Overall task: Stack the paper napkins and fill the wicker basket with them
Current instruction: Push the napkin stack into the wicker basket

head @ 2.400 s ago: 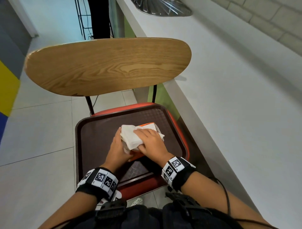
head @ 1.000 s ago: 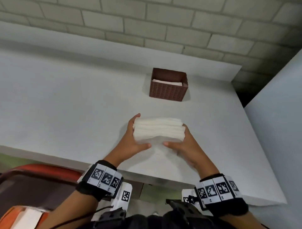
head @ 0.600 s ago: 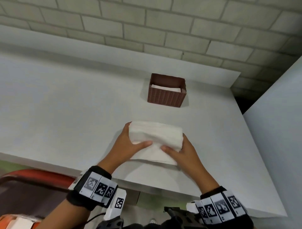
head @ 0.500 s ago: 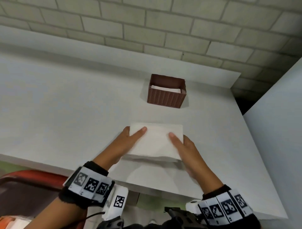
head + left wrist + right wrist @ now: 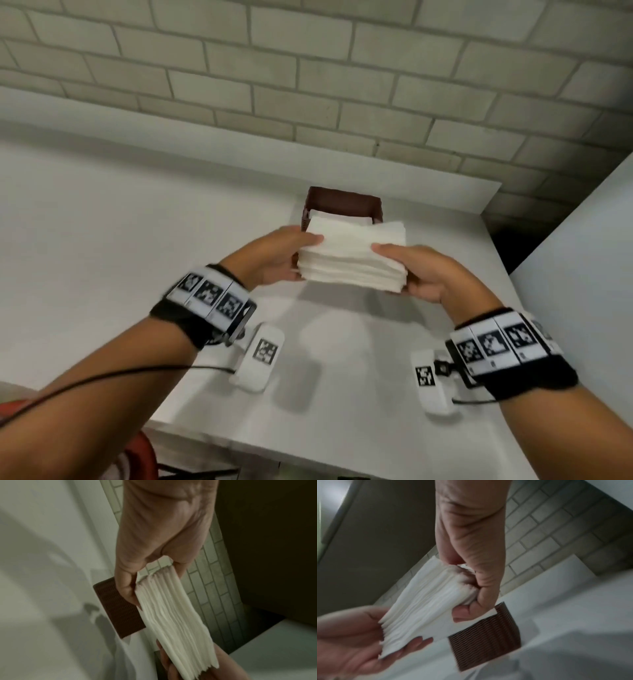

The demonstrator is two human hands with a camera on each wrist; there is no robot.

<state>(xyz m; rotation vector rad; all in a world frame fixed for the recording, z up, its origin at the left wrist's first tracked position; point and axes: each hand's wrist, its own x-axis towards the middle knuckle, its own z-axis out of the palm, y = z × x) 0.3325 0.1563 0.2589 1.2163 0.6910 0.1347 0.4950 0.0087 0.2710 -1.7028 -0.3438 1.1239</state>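
Observation:
A thick stack of white paper napkins (image 5: 352, 258) hangs in the air above the white counter, just in front of the brown wicker basket (image 5: 342, 202). My left hand (image 5: 284, 255) grips the stack's left end, thumb on top. My right hand (image 5: 414, 270) grips its right end the same way. The basket holds a few white napkins (image 5: 337, 217) and is partly hidden behind the stack. The left wrist view shows the napkin stack (image 5: 173, 618) edge-on between my thumb and fingers, with the basket (image 5: 120, 608) behind. The right wrist view shows the stack (image 5: 426, 601) above the basket (image 5: 488, 638).
The white counter (image 5: 137, 274) runs along a brick wall (image 5: 308, 68). A white side panel (image 5: 582, 274) rises at the right. The counter's front edge lies near my forearms, and a red chair edge (image 5: 144, 455) shows below it at the bottom left.
Half a second ago the stack lay flat on the counter under my fingers. Now both hands hold it by its ends, lifted and carried forward to just in front of the basket.

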